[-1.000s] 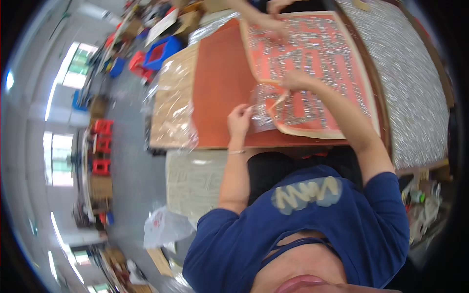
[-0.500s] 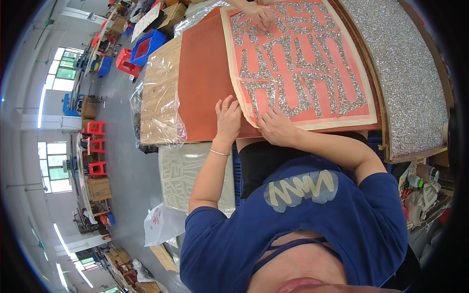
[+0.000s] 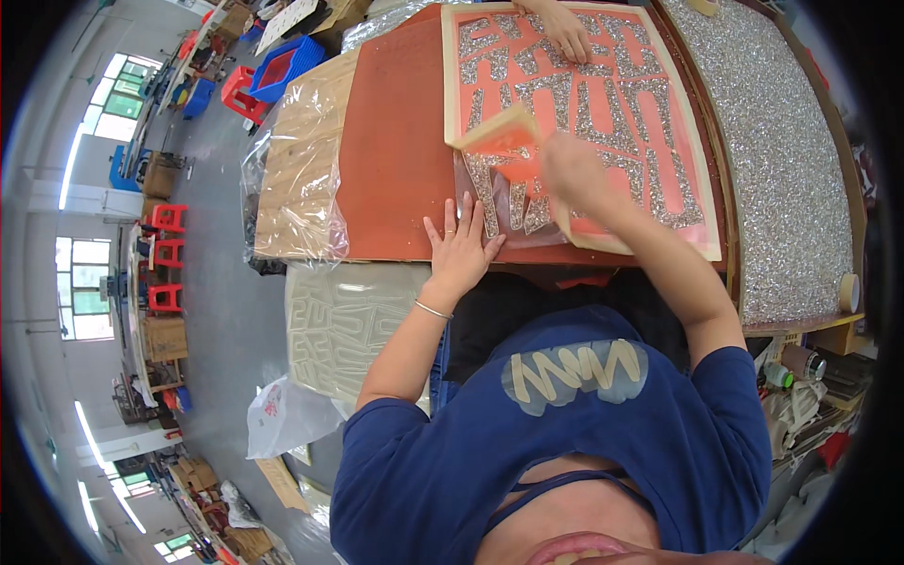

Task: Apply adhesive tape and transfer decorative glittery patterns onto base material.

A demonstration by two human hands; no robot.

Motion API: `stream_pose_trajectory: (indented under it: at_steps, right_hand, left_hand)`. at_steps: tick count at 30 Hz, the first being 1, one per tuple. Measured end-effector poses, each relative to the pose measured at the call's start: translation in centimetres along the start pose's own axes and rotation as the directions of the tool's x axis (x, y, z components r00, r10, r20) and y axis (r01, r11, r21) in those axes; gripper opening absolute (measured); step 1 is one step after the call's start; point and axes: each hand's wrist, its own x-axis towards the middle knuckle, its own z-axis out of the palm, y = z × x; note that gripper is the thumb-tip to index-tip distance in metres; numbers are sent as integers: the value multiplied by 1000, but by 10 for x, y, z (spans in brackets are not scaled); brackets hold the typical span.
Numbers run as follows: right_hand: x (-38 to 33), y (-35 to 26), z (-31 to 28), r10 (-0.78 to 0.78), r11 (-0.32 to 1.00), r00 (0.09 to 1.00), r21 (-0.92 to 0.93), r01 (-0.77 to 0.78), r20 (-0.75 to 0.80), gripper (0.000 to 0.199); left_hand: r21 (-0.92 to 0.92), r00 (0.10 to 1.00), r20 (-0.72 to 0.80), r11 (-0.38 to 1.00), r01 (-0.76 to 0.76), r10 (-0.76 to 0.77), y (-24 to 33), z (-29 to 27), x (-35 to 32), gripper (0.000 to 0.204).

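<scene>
One spread left hand (image 3: 460, 247) touches red mat (image 3: 394, 151); right hand (image 3: 574, 172) pinches pink sheet (image 3: 596, 108).

Even, bright daylight fills the workshop, helped by slim white ceiling tube lights (image 3: 92, 424) at left. The white-framed windows with small panes (image 3: 85, 289) wash out toward white. Glare streaks the clear, crinkled plastic film (image 3: 306, 169), and the silver granular glitter surface (image 3: 782, 151) sparkles in scattered points. A soft sheen lies on the smooth grey floor (image 3: 226, 207). The bare right hand (image 3: 574, 174) is smeared by motion, as is the raised corner of the coral-pink sheet with a cream border (image 3: 513, 122); the bare left hand (image 3: 460, 247) looks crisp. Fisheye distortion bows straight edges, and black vignetting swallows the corners.
</scene>
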Motion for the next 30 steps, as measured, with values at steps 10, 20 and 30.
stream_pose_trajectory:
  at_steps: [10, 20, 30]
  right_hand:
    - [34, 73, -51, 265, 963, 939, 7, -270, -218, 19]
    - [-22, -28, -18, -291, 821, 952, 536, 198, 93, 4]
    - [58, -8, -23, 358, 577, 812, 574, -581, 461, 73]
  left_hand:
    - [-632, 1000, 23, 775, 7, 10, -32, -17, 13, 63]
    - [-904, 929, 237, 286, 319, -285, -72, -7, 118, 42]
    - [-781, 893, -43, 572, 250, -448, -6, -24, 144, 24]
